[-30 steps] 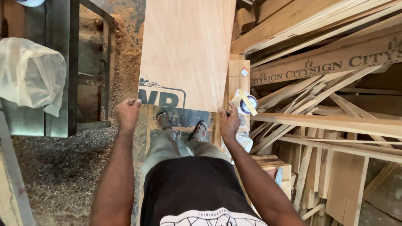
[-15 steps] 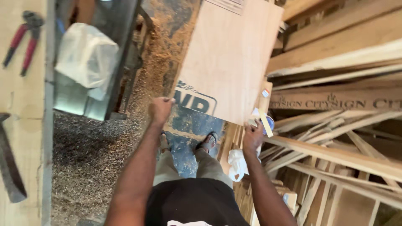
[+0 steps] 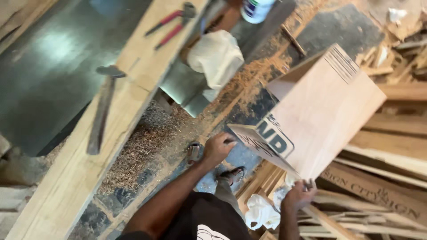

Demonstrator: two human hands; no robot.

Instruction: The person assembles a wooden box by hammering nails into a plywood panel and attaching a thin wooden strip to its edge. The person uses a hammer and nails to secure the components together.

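I see the plywood sheet [image 3: 320, 111] tilted above the sawdust floor [image 3: 147, 146], its near edge gripped at both corners: my left hand [image 3: 218, 149] fingers curl over one, my right hand [image 3: 299, 194] fingers pinch the other. Stacked timber [image 3: 382, 178] crowds the right; a bench [image 3: 89, 146] with red pliers [image 3: 171, 23] lies left.

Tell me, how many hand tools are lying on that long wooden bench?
2: red-handled pliers near the bench's far end, and a dark hammer-like tool lying along its middle. Others may sit outside the picture.
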